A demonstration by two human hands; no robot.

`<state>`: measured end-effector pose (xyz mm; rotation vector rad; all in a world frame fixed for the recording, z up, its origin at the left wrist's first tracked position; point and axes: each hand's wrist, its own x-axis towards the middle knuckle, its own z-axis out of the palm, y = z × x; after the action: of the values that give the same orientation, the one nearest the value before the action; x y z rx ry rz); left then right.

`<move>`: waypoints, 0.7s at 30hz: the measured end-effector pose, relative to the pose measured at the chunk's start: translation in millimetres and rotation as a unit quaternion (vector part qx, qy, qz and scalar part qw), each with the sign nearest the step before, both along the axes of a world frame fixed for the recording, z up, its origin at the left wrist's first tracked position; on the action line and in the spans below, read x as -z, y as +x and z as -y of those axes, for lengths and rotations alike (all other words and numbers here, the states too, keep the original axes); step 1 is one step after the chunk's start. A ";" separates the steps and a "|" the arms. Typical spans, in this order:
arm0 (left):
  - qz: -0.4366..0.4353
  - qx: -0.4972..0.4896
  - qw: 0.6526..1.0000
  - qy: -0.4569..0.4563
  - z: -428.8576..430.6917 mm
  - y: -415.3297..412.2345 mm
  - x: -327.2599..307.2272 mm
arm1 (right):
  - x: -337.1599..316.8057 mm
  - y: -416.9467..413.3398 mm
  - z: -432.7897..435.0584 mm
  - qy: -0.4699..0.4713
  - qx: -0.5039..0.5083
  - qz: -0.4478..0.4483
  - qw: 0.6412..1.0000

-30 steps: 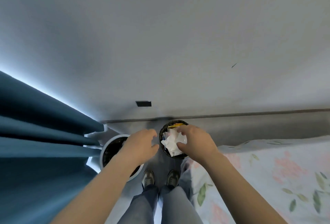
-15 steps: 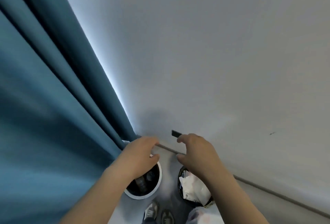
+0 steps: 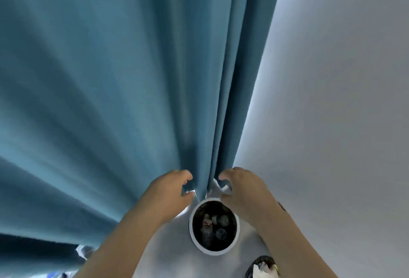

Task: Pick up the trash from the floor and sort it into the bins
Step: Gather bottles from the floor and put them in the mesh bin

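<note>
A round white bin (image 3: 236, 236) stands on the floor below my hands, with several dark bottles lying inside it. Part of a black bin (image 3: 263, 261) with white paper in it shows at the bottom right edge, half hidden by my right forearm. My left hand (image 3: 169, 188) hovers above and left of the white bin, fingers curled and apart, holding nothing. My right hand (image 3: 242, 185) hovers above and right of that bin, also curled and holding nothing.
A teal curtain (image 3: 110, 89) fills the left and middle of the view, hanging down to the floor right behind the white bin. A plain pale wall (image 3: 343, 100) takes the right side. Some small light objects (image 3: 81, 252) lie at the curtain's foot, bottom left.
The view has swung left, from the wall and black bin to the curtain and white bin. My right hand let go of the white paper, which now lies in the black bin.
</note>
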<state>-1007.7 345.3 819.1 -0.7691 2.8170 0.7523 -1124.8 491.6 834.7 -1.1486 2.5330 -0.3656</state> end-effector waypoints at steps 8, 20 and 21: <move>-0.002 -0.182 0.983 -0.002 64.8 136.0 -4.1 | -6.3 90.4 116.6 0.016 -0.199 -0.008 0.980; 0.025 -0.412 0.911 -0.001 109.9 388.7 6.5 | 4.9 316.3 250.0 0.069 -0.415 0.007 0.907; 0.025 -0.427 0.904 -0.001 110.1 408.7 8.5 | 6.2 335.8 257.1 0.075 -0.430 0.007 0.900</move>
<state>-599.0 235.2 810.6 -2.0276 2.3411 0.7830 -789.0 234.6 828.5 -2.0034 1.7376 0.0547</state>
